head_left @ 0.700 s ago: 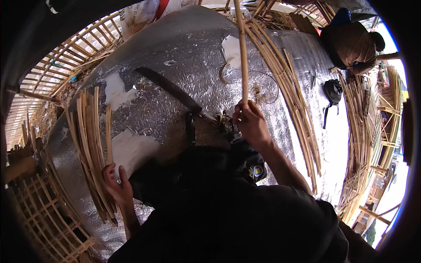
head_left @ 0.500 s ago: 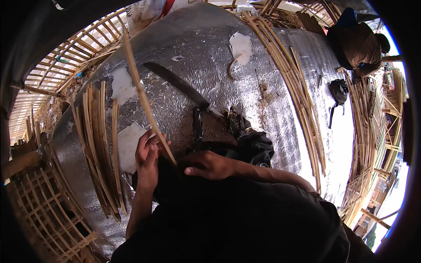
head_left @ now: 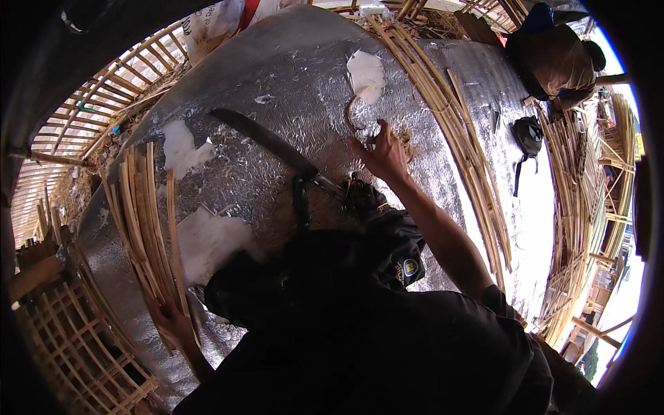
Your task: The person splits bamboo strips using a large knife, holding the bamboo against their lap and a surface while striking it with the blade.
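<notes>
At the lower left, my left hand point(head_left: 173, 324) is closed round the near end of a bamboo strip point(head_left: 158, 228), among a bundle of similar strips; shadow hides part of the fingers. My right hand point(head_left: 389, 155) is stretched forward over the silver foil mat point(head_left: 297, 76), empty, fingers apart. It is near a small curved tool point(head_left: 351, 114) and some dry shavings point(head_left: 409, 146). A long dark blade point(head_left: 266, 142) lies between my hands, its handle end toward a black cloth or bag point(head_left: 394, 228).
Long bamboo strips point(head_left: 449, 117) lie across the mat at right, beside a small black pouch point(head_left: 528, 138). White torn patches point(head_left: 365, 75) mark the mat. A person point(head_left: 553, 59) sits at the far right. Slatted bamboo racks point(head_left: 76, 332) border the left side.
My left hand has brought the bamboo strip from in front of me down to the bundle at left. My right hand has moved from my lap forward over the mat, opening out.
</notes>
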`<state>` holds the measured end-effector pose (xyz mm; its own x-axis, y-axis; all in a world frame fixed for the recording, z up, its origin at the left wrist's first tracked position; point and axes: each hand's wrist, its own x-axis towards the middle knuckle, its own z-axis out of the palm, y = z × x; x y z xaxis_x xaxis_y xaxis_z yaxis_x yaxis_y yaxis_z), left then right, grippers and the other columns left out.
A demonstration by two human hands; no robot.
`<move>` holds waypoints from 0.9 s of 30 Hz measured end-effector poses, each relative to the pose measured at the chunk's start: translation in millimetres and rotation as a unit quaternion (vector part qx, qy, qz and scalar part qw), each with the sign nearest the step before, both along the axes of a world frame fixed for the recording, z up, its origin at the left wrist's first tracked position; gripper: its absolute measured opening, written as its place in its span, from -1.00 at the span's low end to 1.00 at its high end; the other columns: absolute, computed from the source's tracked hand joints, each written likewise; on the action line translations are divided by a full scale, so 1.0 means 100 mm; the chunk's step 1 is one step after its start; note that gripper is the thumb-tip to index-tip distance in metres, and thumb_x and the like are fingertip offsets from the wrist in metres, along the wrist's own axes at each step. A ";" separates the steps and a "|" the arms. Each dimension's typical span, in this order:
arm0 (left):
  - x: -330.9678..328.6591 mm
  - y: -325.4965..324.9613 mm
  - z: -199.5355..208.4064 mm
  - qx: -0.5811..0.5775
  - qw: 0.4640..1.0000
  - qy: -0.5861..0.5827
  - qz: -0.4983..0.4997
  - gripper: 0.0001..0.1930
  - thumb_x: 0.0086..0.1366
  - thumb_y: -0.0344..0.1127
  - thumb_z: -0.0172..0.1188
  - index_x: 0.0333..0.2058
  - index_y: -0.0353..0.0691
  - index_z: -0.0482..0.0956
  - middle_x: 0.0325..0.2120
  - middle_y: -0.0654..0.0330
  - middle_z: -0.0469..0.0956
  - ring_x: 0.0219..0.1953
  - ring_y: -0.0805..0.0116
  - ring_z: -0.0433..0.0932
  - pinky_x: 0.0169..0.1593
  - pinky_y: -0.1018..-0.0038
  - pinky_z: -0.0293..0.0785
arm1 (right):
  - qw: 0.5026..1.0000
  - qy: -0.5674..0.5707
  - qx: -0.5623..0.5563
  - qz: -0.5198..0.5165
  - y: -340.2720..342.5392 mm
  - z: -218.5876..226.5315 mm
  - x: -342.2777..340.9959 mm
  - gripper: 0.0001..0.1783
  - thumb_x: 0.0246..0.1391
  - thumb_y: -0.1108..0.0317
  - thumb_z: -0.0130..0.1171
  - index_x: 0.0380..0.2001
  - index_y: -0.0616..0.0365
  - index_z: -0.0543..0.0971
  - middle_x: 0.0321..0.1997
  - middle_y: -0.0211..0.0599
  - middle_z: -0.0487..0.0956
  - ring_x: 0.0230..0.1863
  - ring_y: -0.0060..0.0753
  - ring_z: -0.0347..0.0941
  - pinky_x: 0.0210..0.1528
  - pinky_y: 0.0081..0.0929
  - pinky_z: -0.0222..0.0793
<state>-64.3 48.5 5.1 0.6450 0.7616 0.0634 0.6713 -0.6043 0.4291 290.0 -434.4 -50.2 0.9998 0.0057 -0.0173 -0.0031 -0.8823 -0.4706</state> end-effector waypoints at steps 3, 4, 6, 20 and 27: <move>-0.08 -0.15 0.00 0.035 0.997 0.055 -0.042 -0.63 0.42 -0.19 0.20 0.03 -0.37 0.53 -0.17 -0.19 0.61 -0.15 -0.15 0.62 -0.10 0.09 0.51 | 0.998 -0.029 0.003 0.060 0.17 -0.17 0.40 -0.45 0.18 -0.01 0.30 -0.05 0.29 0.51 -0.43 0.08 0.66 -0.38 0.06 0.67 -0.41 -0.10 0.54; -0.25 -0.15 -0.11 0.050 0.997 0.049 -0.028 -0.63 0.42 -0.19 0.19 0.04 -0.36 0.53 -0.16 -0.20 0.61 -0.14 -0.16 0.62 -0.07 0.08 0.51 | 0.994 -0.001 -0.008 0.109 0.31 -0.17 0.55 -0.57 0.19 0.06 0.30 -0.16 0.26 0.59 -0.46 0.07 0.65 -0.38 0.05 0.66 -0.41 -0.10 0.53; -0.37 -0.14 -0.14 0.061 0.996 0.058 -0.018 -0.63 0.41 -0.21 0.20 0.05 -0.35 0.53 -0.14 -0.19 0.60 -0.11 -0.16 0.61 -0.04 0.07 0.50 | 0.987 0.011 -0.019 0.161 0.54 -0.02 0.70 -0.67 0.09 0.15 0.34 -0.33 0.24 0.62 -0.47 0.04 0.65 -0.39 0.02 0.66 -0.39 -0.12 0.54; -0.23 0.09 0.22 -0.110 0.970 0.192 -0.098 -0.37 0.32 -0.15 0.28 0.25 -0.35 0.33 0.21 -0.20 0.36 0.16 -0.13 0.42 0.23 0.07 0.34 | 0.976 -0.181 0.122 0.027 0.07 0.69 1.62 -0.37 0.13 0.01 0.29 0.10 0.27 0.50 0.02 0.19 0.60 0.10 0.25 0.51 0.15 -0.08 0.43; 0.49 1.47 0.64 -0.058 0.993 0.069 -0.078 -0.48 0.35 -0.21 0.25 0.22 -0.24 0.40 0.17 0.05 0.42 0.01 0.20 0.43 0.07 0.28 0.40 | 0.975 -0.050 -0.161 -0.146 -1.84 0.00 -0.03 -0.46 0.22 0.20 0.18 0.23 0.09 0.42 0.24 -0.06 0.39 0.23 0.07 0.33 0.24 0.04 0.27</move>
<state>-15.5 195.8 69.0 0.7514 0.6495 -0.1161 0.6316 -0.6572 0.4113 286.5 -618.2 -50.5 0.9548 -0.2691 0.1266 -0.2445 -0.9526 -0.1807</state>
